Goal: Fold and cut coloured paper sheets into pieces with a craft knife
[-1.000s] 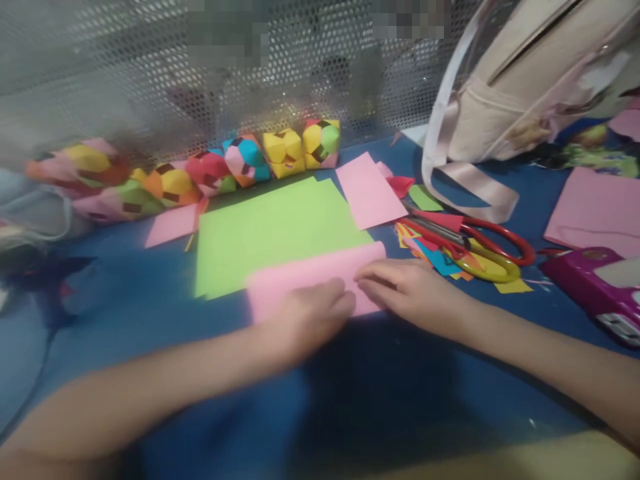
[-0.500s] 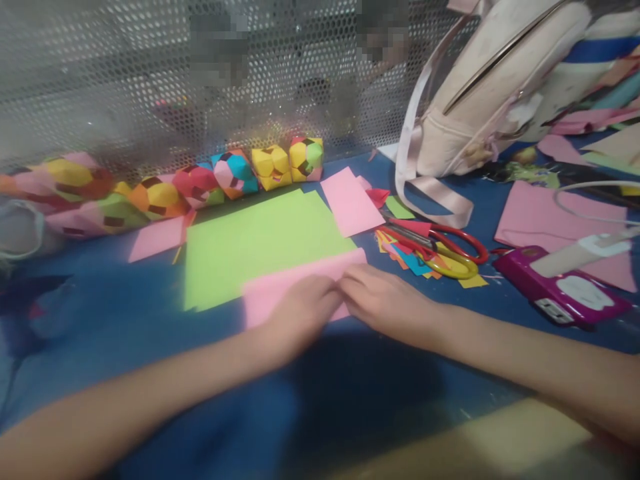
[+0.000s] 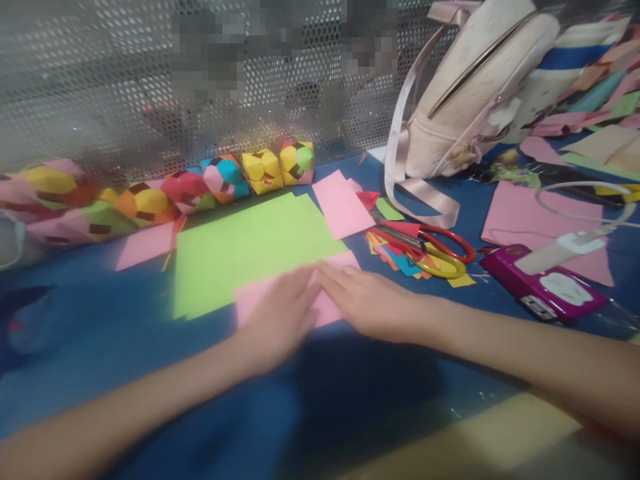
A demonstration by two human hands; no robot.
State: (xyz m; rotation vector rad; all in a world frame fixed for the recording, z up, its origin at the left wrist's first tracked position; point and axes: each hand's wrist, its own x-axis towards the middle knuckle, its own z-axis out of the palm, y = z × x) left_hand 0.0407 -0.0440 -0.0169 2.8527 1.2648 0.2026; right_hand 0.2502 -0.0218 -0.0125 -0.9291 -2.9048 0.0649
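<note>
A pink sheet of paper [image 3: 327, 311], which looks folded, lies over the near edge of stacked light-green sheets [image 3: 255, 243]. My left hand [image 3: 280, 317], slightly blurred, rests flat across the pink paper with its fingers stretched out. From the right, my right hand [image 3: 373, 301] presses on the same paper, fingers extended and their tips meeting those of the left. Neither hand grips anything. Part of the pink paper is hidden beneath both hands. Just beyond the right hand lie scissors [image 3: 443, 265] with red and yellow handles, on small coloured paper scraps [image 3: 407, 265].
Folded multicoloured paper shapes [image 3: 263, 171] line the back by a perforated metal panel [image 3: 320, 53]. A smaller pink paper [image 3: 344, 205] overlaps the green sheets. To the right are a pale backpack [image 3: 480, 87], a purple power strip [image 3: 537, 280] with a plug, and pink sheets [image 3: 540, 207].
My fingers have gone from bunched together at the pink paper's rolled-up edge to lying flat on it. The paper's edge is now pressed down. The whole view has shifted slightly.
</note>
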